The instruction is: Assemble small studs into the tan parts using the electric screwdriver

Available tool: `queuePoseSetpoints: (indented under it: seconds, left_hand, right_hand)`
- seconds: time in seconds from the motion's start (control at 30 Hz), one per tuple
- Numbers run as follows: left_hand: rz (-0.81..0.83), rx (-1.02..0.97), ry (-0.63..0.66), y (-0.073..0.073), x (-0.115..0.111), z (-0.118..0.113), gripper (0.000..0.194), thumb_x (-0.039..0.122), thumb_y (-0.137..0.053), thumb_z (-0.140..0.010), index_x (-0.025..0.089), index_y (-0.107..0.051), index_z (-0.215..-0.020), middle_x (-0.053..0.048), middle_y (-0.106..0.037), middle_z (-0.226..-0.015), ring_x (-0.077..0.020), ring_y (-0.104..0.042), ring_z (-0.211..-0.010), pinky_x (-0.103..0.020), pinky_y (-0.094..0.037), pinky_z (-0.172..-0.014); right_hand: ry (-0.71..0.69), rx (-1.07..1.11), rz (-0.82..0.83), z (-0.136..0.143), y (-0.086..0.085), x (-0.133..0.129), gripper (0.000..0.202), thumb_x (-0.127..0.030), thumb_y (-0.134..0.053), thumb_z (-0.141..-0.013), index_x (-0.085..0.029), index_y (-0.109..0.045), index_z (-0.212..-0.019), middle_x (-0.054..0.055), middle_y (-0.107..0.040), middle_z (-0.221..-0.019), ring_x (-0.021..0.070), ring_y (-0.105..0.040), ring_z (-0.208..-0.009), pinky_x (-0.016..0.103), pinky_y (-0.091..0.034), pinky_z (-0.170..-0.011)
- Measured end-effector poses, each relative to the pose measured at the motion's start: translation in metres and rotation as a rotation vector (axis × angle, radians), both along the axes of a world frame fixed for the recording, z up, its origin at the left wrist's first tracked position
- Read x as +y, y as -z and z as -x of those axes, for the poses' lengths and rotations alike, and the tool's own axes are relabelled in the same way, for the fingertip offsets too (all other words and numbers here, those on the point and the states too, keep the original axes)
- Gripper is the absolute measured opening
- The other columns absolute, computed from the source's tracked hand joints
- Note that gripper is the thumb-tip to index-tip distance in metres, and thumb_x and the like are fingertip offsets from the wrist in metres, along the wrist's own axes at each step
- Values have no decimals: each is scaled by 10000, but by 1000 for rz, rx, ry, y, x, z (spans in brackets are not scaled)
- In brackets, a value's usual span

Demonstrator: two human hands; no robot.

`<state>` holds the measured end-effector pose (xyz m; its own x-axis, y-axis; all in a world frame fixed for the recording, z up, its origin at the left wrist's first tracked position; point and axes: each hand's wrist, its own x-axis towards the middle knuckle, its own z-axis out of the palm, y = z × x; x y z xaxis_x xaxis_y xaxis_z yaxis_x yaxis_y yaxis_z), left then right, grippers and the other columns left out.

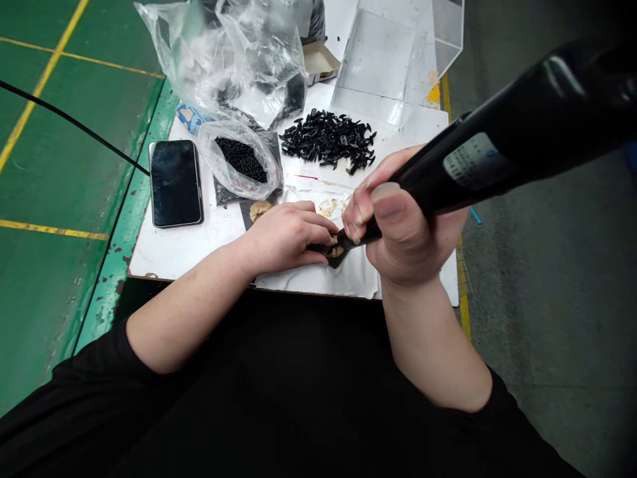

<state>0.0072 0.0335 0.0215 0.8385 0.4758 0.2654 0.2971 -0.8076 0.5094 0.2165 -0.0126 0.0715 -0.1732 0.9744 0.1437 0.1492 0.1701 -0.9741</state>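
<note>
White work surface (164,255) is set just beyond a black-clothed torso, and a white sheet (318,282) is laid over its near middle. On the sheet, a small dark workpiece (337,260) with a tan part in it is gripped between the thumb and bent fingers of the left hand (293,232). A thick black tool (497,146), marked with a pale label, is grasped firmly in the closed right hand (411,232); its narrow end is brought down to the workpiece from the upper right. The label's wording cannot be read.

Just behind the hands, tiny gold-coloured pieces (327,207) are scattered on the sheet. A tan round item (260,210) is partly hidden by the left hand. To the left, a phone (175,182) is laid flat near an open plastic bag (206,143), in which black pellets (241,159) are contained. Loose black hooked parts (328,138) are heaped farther back. Beyond them, a large clear bag (233,60), an open carton (319,63) and a clear box (378,53) are noted. Green floor (44,285), marked with yellow lines, is seen at left; grey floor (537,299) is seen at right.
</note>
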Motion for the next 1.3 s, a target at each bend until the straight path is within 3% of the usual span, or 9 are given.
queuePoseSetpoints:
  seconds: [0.1, 0.3, 0.43, 0.73, 0.83, 0.97, 1.03, 1.13, 1.3]
  left_hand:
    - [6, -10, -2, 0, 0, 0, 284, 490, -798, -1013, 235, -844, -1130, -72, -855, -1185, -292, -737, -1120, -390, -566, -952]
    - [13, -10, 1, 0, -1, 0, 283, 492, -796, -1013, 235, -838, -1124, -73, -849, -1203, -293, -737, -1122, -390, -565, -962]
    - [-10, -13, -3, 1, 0, 1, 290, 508, -787, -1017, 241, -840, -1118, -74, -852, -1139, -276, -740, -1058, -380, -560, -917]
    - [-70, -123, -12, -1, -5, -1, 408, 603, -774, -1020, 225, -831, -1162, -115, -838, -1256, -275, -748, -1088, -395, -585, -921]
    - [-160, -269, -257, -7, -9, 2, 289, 512, -718, -1077, 235, -800, -1097, -91, -838, -1150, -237, -736, -1004, -397, -576, -905]
    - [-233, -361, -1008, -13, -1, 18, 267, 365, -581, -1127, 236, -708, -931, -60, -717, -902, -233, -651, -897, -437, -545, -891]
    - [-146, -251, -1209, -14, 9, 28, 214, 350, -637, -1070, 240, -695, -895, -72, -679, -926, -265, -639, -928, -477, -542, -914]
    - [12, -21, -1298, -15, 19, 34, 74, 307, -715, -957, 242, -750, -968, -123, -687, -1118, -370, -649, -1136, -569, -541, -991]
    - [27, 201, -1233, -17, 20, 33, 265, 409, -656, -1003, 265, -822, -1151, -158, -711, -1236, -454, -617, -1255, -629, -537, -988]
  right_hand:
    - [186, 52, -73, 6, -4, -4, 463, -852, -681, -902, -395, -681, -980, 42, -722, -992, 289, -645, -810, 488, -560, -694]
    - [161, -11, -48, 13, -11, -6, 531, -901, -618, -911, -407, -704, -1085, 55, -748, -1062, 295, -677, -818, 503, -576, -700]
    - [238, 129, -114, 14, -14, -4, 394, -739, -807, -895, -395, -701, -1056, 4, -692, -847, 251, -647, -698, 483, -609, -710]
    - [59, -57, -65, -20, -22, 0, 466, -587, -895, -899, -348, -756, -1273, 14, -763, -1016, 235, -732, -865, 401, -613, -794]
    - [-115, -468, 62, -40, -14, -3, 241, -432, -857, -956, -310, -824, -1161, 42, -787, -1152, 236, -741, -967, 383, -604, -846]
    - [-159, -700, 113, -49, 6, -4, 76, -268, -783, -978, -277, -856, -996, 55, -805, -1088, 236, -744, -957, 397, -590, -899]
    - [-156, -698, 106, -48, 11, -5, 100, -256, -753, -996, -272, -847, -967, 53, -817, -1069, 241, -755, -975, 396, -584, -909]
    - [-174, -697, 80, -47, 4, -4, 124, -269, -717, -1028, -270, -825, -966, 39, -834, -1033, 237, -763, -958, 387, -571, -893]
    - [-363, -580, 111, -54, -39, 14, 122, -341, -721, -1042, -282, -813, -988, 6, -839, -986, 193, -755, -881, 333, -563, -832]
